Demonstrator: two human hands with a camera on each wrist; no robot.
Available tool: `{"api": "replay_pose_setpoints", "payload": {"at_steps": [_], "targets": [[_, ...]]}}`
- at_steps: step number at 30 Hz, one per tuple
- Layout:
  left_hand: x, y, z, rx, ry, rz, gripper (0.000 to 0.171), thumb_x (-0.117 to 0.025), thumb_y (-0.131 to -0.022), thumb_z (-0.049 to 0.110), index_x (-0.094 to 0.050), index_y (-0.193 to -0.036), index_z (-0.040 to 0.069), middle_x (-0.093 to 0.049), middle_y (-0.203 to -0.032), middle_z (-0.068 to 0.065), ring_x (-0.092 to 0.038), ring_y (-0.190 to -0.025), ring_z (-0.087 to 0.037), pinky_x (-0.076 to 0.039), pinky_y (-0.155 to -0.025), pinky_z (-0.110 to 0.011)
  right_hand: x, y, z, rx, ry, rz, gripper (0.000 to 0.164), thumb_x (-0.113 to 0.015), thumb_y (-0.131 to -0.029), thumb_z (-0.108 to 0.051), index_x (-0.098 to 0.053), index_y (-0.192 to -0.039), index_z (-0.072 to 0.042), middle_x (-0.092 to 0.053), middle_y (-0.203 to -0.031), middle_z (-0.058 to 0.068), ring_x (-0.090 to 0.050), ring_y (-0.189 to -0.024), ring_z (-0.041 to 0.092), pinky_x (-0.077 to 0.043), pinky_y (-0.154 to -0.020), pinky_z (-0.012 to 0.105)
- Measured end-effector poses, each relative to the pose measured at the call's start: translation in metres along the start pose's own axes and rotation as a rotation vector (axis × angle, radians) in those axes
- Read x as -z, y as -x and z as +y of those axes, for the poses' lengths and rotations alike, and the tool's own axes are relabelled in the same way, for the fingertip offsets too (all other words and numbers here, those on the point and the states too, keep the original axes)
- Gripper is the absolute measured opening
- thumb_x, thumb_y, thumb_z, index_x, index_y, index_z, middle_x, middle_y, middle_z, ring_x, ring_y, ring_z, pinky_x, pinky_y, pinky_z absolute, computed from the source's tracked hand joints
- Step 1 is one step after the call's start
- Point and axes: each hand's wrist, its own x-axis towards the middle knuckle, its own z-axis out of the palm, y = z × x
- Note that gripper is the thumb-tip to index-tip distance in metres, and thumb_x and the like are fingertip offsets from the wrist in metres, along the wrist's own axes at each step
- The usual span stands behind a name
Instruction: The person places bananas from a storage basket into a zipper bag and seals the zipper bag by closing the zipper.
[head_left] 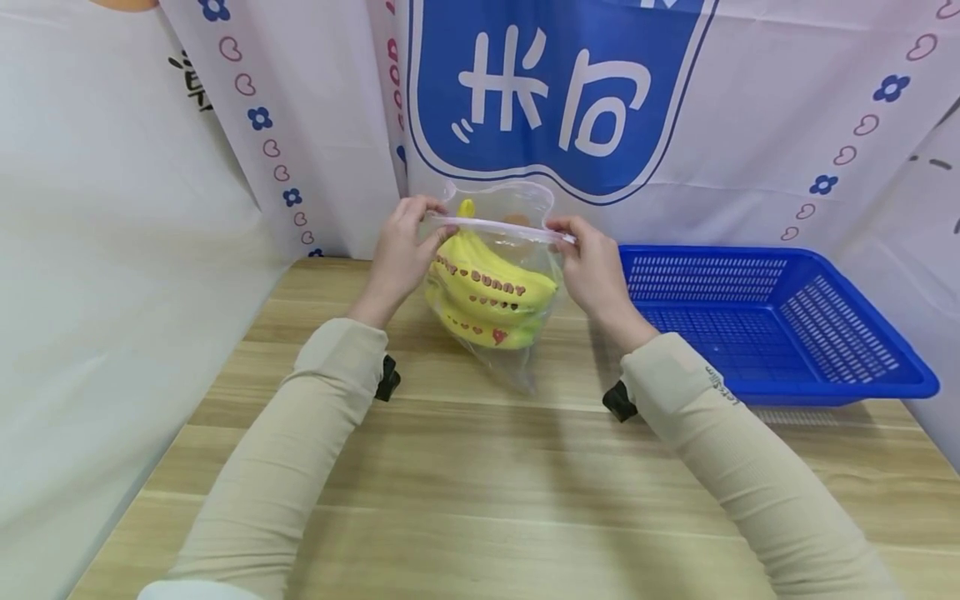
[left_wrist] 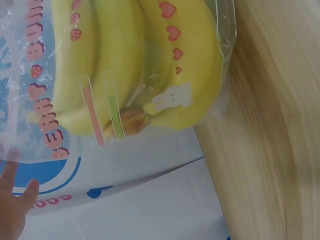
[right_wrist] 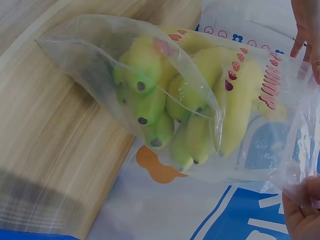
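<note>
A clear zip bag with red printed lettering and hearts holds several yellow bananas, stems up toward the bag's mouth. My left hand pinches the left end of the white zip strip between thumb and fingers. At the strip's other end, my right hand pinches it the same way. Above the strip, the bag's top edge bows upward. In the right wrist view the bananas show green ends with dark tips through the film. Whether the bag's bottom touches the table cannot be told.
A blue plastic basket with slotted walls stands on the right of the wooden table. Behind the bag hangs a white curtain with a blue emblem. A white cloth covers the left side.
</note>
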Motion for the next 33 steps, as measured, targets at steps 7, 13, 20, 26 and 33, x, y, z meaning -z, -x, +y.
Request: {"api": "replay_pose_setpoints", "payload": {"at_steps": [7,13,20,26,33], "targets": [[0.005,0.001,-0.003,0.050,0.123,-0.007,0.055,-0.051,-0.097,0.039,-0.042,-0.139,0.004,-0.046,-0.134,-0.018,-0.049,-0.120,-0.030,-0.043,-0.105,-0.044,0.000,-0.003,0.005,-0.033,-0.031,0.002,0.031,-0.046,-0.095,0.003,-0.059,-0.123,0.000,-0.065,-0.122,0.019,-0.066,-0.106,0.031,-0.052,-0.095,0.042],[0.007,-0.001,-0.002,0.060,0.161,0.025,0.049,-0.028,-0.103,0.033,-0.049,-0.137,0.005,-0.042,-0.145,-0.015,-0.039,-0.137,-0.029,-0.030,-0.117,-0.044,-0.001,-0.005,0.006,-0.051,-0.064,-0.041,0.032,-0.044,-0.095,0.007,-0.059,-0.123,0.000,-0.063,-0.125,0.017,-0.064,-0.110,0.029,-0.050,-0.100,0.040],[0.011,-0.001,-0.001,0.109,0.184,-0.075,0.050,-0.035,-0.091,0.012,-0.051,-0.138,0.012,-0.044,-0.148,-0.006,-0.051,-0.121,-0.022,-0.041,-0.104,-0.036,-0.002,-0.004,0.004,-0.014,-0.043,-0.056,0.028,-0.046,-0.095,0.005,-0.065,-0.116,-0.001,-0.067,-0.118,0.015,-0.064,-0.107,0.026,-0.052,-0.092,0.037],[0.013,0.001,-0.002,0.151,0.221,-0.177,0.038,-0.043,-0.096,0.022,-0.061,-0.128,0.012,-0.059,-0.133,-0.009,-0.050,-0.083,-0.012,-0.042,-0.072,-0.023,0.001,-0.004,0.003,-0.004,-0.034,-0.066,0.028,-0.046,-0.096,0.004,-0.065,-0.115,-0.001,-0.068,-0.118,0.016,-0.064,-0.108,0.028,-0.052,-0.092,0.038],[0.011,0.003,-0.004,0.128,0.204,-0.128,0.034,-0.056,-0.096,0.032,-0.065,-0.121,0.011,-0.059,-0.111,-0.007,-0.050,-0.070,-0.011,-0.044,-0.063,-0.022,0.005,-0.005,0.005,-0.014,-0.043,-0.040,0.026,-0.046,-0.096,0.002,-0.065,-0.114,0.000,-0.065,-0.121,0.018,-0.059,-0.118,0.030,-0.048,-0.102,0.043]]}}
